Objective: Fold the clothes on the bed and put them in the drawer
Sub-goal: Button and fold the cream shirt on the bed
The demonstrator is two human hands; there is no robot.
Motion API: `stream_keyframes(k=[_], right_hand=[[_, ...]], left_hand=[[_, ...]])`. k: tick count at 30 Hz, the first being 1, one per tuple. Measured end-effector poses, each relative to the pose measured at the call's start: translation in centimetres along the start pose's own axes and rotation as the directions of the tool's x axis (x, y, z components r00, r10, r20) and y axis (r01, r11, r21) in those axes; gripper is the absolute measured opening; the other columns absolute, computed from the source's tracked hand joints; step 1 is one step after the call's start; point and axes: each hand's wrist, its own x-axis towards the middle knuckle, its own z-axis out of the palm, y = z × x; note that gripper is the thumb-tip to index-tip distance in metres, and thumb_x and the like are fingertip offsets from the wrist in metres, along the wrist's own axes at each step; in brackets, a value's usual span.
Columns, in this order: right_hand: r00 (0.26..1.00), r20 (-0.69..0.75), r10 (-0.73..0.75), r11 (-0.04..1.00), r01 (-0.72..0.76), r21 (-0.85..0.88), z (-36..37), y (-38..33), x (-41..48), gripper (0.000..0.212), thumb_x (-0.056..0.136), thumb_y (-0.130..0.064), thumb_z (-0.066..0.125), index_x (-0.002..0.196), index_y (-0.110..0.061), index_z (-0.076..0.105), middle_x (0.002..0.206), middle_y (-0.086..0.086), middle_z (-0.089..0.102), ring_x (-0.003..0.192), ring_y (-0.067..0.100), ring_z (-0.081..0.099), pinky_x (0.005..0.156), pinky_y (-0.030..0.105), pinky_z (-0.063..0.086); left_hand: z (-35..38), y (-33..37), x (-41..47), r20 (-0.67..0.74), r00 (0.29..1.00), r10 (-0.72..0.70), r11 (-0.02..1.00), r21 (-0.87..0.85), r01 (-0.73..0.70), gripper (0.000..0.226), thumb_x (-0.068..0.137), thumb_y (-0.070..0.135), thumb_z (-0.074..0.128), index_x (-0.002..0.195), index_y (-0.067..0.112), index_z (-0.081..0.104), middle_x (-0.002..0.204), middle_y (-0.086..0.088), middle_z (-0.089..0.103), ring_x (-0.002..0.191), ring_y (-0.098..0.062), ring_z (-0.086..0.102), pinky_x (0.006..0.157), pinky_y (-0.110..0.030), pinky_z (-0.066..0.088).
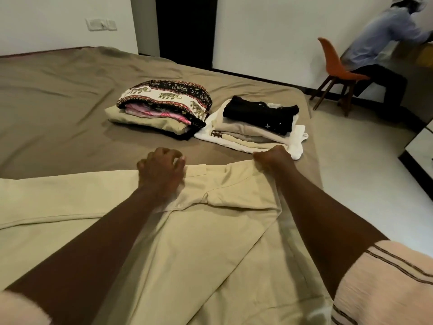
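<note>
Beige shirt (210, 231) is being held flat on the bed (58, 95), near side. Its top edge is being pinched by R hand (273, 158). L hand (161, 170) is being curled onto the collar area; whether cloth is gripped cannot be told. Just beyond, L stack (161, 106) and R stack (255, 123) are lying, the latter's corner prob. being hidden by R hand. Far right, a chair (337, 64) is being sat on by a person (384, 41).

Shirt (210, 231) before two stacks: left stack (164, 106), right stack (255, 123).
</note>
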Motion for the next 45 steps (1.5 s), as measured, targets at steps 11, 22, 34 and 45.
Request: stream_keyframes(k=[11, 22, 34, 45], right_hand=[[0.983, -0.027, -0.181, 0.973, 0.175, -0.15, -0.7, 1.3, 1.4, 0.056, 0.086, -0.067, 0.057, 0.105, -0.015, 0.06, 0.098, 0.001, 0.065, 0.099, 0.025, 0.063, 0.086, 0.037, 0.051], [0.912, -0.38, -0.154, 0.987, 0.16, -0.016, -0.6, 1.9, -1.9, 0.028, 0.089, -0.029, 0.058, 0.11, -0.013, 0.066, 0.116, 0.011, 0.066, 0.113, 0.036, 0.06, 0.093, 0.043, 0.048], [0.937, -0.248, -0.246, 0.923, 0.305, 0.235, 0.9, 10.3, -18.5, 0.064, 0.087, -0.039, 0.071, 0.142, -0.029, 0.039, 0.14, 0.0, 0.045, 0.126, 0.024, 0.053, 0.102, 0.048, 0.048], [0.992, -0.082, -0.096, 0.953, 0.116, 0.281, -1.7, 8.5, -19.5, 0.059, 0.09, -0.036, 0.067, 0.144, -0.028, 0.044, 0.116, -0.002, 0.069, 0.113, 0.026, 0.064, 0.094, 0.038, 0.049]], left_hand=[[5.3, -0.3, 0.5, -0.144, 0.989, -0.038, 0.999, -0.028, 0.035, 0.015, 0.094, 0.047, 0.062, 0.09, 0.032, 0.066, 0.114, -0.001, 0.063, 0.114, -0.028, 0.056, 0.106, -0.048, 0.036], [5.6, -0.5, 0.6, -0.161, 0.985, -0.058, 0.998, -0.048, 0.051, 0.015, 0.095, 0.045, 0.059, 0.09, 0.032, 0.064, 0.112, 0.0, 0.062, 0.114, -0.026, 0.055, 0.106, -0.046, 0.033], [-2.6, 1.8, -9.8, -0.232, 0.915, 0.33, 0.926, -0.105, -0.361, 0.023, 0.093, 0.048, 0.057, 0.089, 0.026, 0.062, 0.089, 0.005, 0.058, 0.083, -0.022, 0.058, 0.072, -0.04, 0.046], [-6.5, 4.0, -20.0, 0.321, 0.816, 0.48, 0.828, 0.141, -0.542, 0.026, 0.096, 0.046, 0.041, 0.089, 0.026, 0.056, 0.087, 0.008, 0.054, 0.08, -0.017, 0.055, 0.063, -0.033, 0.039]])
